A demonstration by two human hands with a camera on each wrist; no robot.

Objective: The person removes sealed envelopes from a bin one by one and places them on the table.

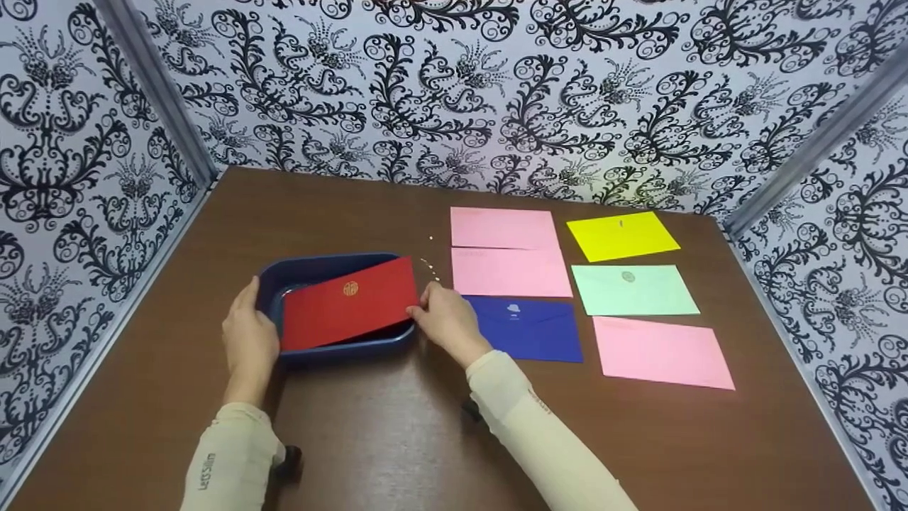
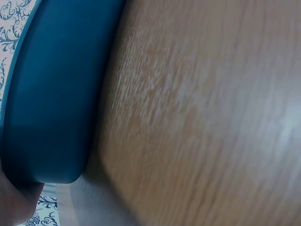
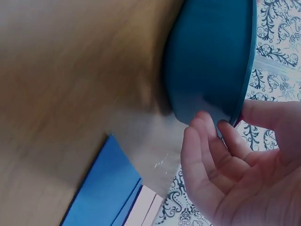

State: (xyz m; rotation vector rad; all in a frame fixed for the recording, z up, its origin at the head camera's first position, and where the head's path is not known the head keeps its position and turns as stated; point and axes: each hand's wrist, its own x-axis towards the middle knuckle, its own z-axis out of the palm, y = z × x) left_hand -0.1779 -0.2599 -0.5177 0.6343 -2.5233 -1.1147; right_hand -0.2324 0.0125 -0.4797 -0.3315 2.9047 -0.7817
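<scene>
A red envelope (image 1: 347, 305) with a gold emblem lies tilted in a dark blue tray (image 1: 347, 349), its right end raised over the rim. My right hand (image 1: 448, 318) pinches the envelope's right edge between thumb and index finger. In the right wrist view, that hand (image 3: 235, 165) is at the end of the tray (image 3: 211, 56), its other fingers loosely bent beside the wall. My left hand (image 1: 250, 333) rests against the tray's left side with fingers extended along it. Only a small part of this hand (image 2: 19, 200) shows in the left wrist view.
Right of the tray lie a blue envelope (image 1: 528, 333), two pink envelopes (image 1: 507, 273) above it, a yellow envelope (image 1: 624, 238), a mint green envelope (image 1: 638, 294) and another pink envelope (image 1: 663, 353). Patterned walls (image 1: 461, 92) enclose the brown table (image 1: 369, 433).
</scene>
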